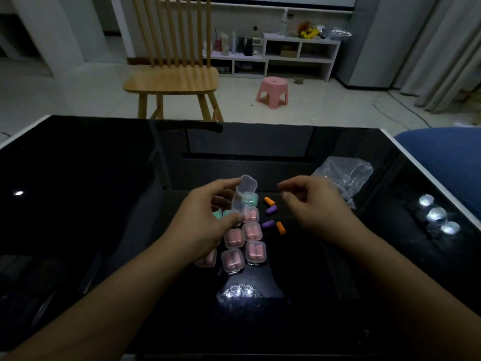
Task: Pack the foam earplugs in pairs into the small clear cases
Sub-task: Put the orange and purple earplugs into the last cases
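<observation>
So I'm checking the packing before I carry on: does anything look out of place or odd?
Nothing stands out. Four loose earplugs, two orange and two purple, lie beside the filled cases, awaiting packing; the left hand holds an open case.

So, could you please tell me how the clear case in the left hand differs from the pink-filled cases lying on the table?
The case in the left hand, the held case, is lifted off the black table, while the pink-filled cases lie flat on it. The held case has its lid swung open; the pink-filled cases look closed. No pink shows in the held case, whereas those on the table hold pink earplugs. Both are small, clear and square with rounded corners.
</observation>
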